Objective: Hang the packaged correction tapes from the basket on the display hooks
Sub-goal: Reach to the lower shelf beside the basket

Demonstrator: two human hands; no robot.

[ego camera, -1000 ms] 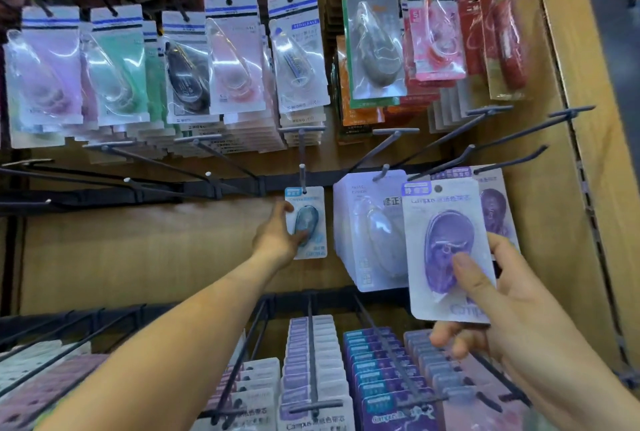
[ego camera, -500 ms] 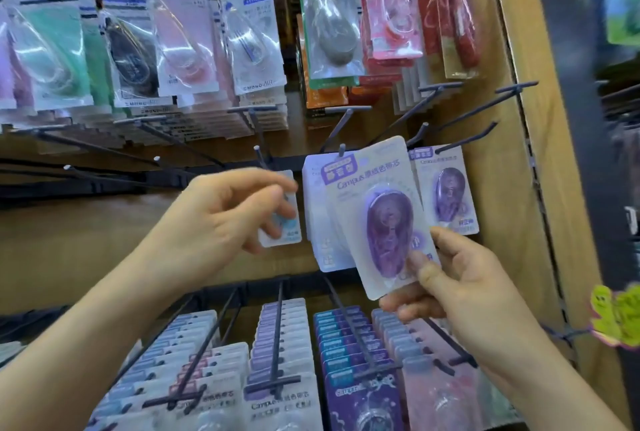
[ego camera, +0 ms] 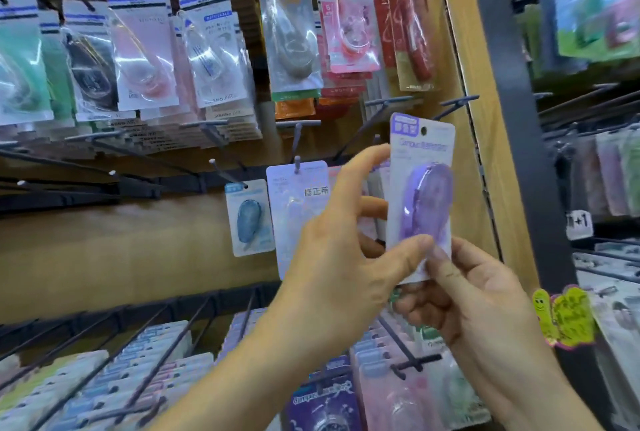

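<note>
Both hands pinch one purple correction tape package [ego camera: 420, 195], held upright in front of the display hooks [ego camera: 457, 105]. Left hand [ego camera: 339, 257]: thumb on the lower front, index finger raised along the package's left edge. Right hand [ego camera: 485, 299]: thumb on the bottom edge, fingers curled behind. A blue package [ego camera: 247, 217] hangs on a hook further left, just beside a white package [ego camera: 298, 209].
</note>
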